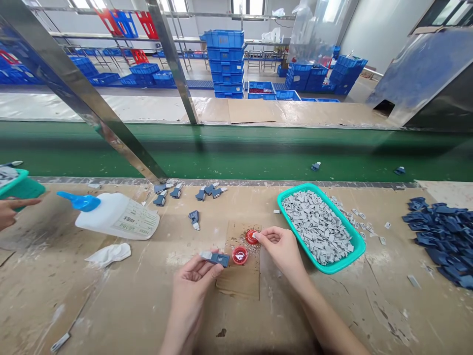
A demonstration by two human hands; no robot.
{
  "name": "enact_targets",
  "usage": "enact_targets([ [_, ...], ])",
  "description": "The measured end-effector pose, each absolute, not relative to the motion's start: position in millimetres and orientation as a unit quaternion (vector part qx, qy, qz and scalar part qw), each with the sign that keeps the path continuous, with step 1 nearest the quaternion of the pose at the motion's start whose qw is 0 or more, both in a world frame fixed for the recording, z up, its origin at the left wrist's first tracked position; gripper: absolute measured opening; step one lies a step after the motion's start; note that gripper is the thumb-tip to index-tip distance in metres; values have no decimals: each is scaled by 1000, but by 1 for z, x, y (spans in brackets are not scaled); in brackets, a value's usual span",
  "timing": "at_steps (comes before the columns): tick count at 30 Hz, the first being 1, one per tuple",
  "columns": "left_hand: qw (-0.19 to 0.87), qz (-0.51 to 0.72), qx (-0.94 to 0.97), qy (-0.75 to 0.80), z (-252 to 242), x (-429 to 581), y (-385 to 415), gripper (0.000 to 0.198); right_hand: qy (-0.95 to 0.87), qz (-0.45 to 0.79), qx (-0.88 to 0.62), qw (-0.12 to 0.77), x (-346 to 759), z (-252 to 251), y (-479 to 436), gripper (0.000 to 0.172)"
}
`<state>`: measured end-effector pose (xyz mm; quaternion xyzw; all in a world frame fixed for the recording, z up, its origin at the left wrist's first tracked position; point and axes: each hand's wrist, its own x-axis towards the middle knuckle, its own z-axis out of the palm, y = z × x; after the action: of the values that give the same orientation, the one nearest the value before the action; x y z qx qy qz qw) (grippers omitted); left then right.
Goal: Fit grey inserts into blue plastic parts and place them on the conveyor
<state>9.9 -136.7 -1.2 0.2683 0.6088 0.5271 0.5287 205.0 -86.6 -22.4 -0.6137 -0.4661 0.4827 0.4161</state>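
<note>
My left hand (194,278) is closed around a dark blue plastic part with a light grey end (220,260), held level above the cardboard. Close to its tip stands a small round red dish (240,256) with something shiny inside. My right hand (281,245) pinches a small light grey piece (254,235) over a second red dish (250,238), partly hidden by the fingertips. Whether the piece touches that dish I cannot tell. Both dishes sit on a flat cardboard piece (238,285) sprinkled with tiny specks.
Beside my right hand is a turquoise tray (325,269) of small grey pieces. Dark blue parts (443,236) are heaped at far right. A white bottle (116,217) lies at left, near another person's hand (13,211). Behind runs a green conveyor belt (236,153); a metal post (111,133) slants across.
</note>
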Motion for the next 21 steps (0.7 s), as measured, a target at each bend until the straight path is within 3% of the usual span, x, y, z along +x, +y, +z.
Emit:
enact_targets([
  [6, 534, 542, 276, 587, -4, 18, -129, 39, -453, 498, -598, 434, 206, -17, -87, 29],
  [15, 517, 575, 308, 554, 4, 44, -121, 33, -434, 589, -513, 449, 207, 29, -99, 26],
  [21, 518, 568, 317, 556, 8, 47, -122, 31, -438, 612, -496, 433, 200, 26, -103, 26],
])
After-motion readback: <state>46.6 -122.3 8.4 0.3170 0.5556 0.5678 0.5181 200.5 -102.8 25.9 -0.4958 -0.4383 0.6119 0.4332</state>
